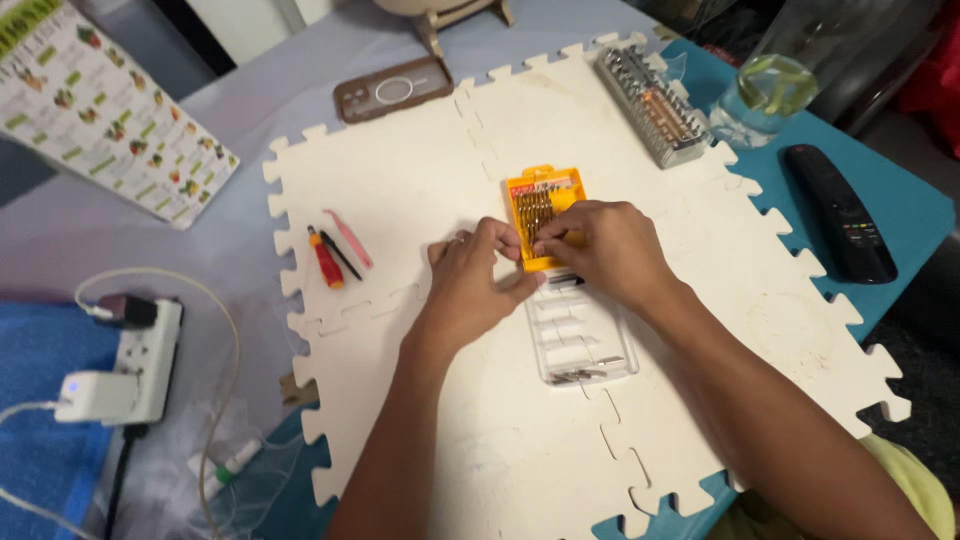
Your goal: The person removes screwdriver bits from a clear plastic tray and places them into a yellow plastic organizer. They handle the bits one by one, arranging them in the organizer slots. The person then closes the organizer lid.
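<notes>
An orange case of small screwdriver bits (pixel 540 205) lies on a white foam puzzle mat (pixel 420 180), its clear plastic lid (pixel 580 345) swung open toward me. My left hand (pixel 475 285) holds the case's near left edge, fingers curled against it. My right hand (pixel 610 250) rests on the case's near right part, fingertips pinching at the bits. Whether a bit is between those fingertips is hidden.
A red-handled screwdriver (pixel 326 262) and pink tweezers (pixel 352 238) lie left on the mat. A grey bit rack (pixel 652 103), a glass of water (pixel 765 95) and a black remote (pixel 840 212) are at right. A phone case (pixel 392 90), leaflet (pixel 95 110) and power strip (pixel 140 365) sit left.
</notes>
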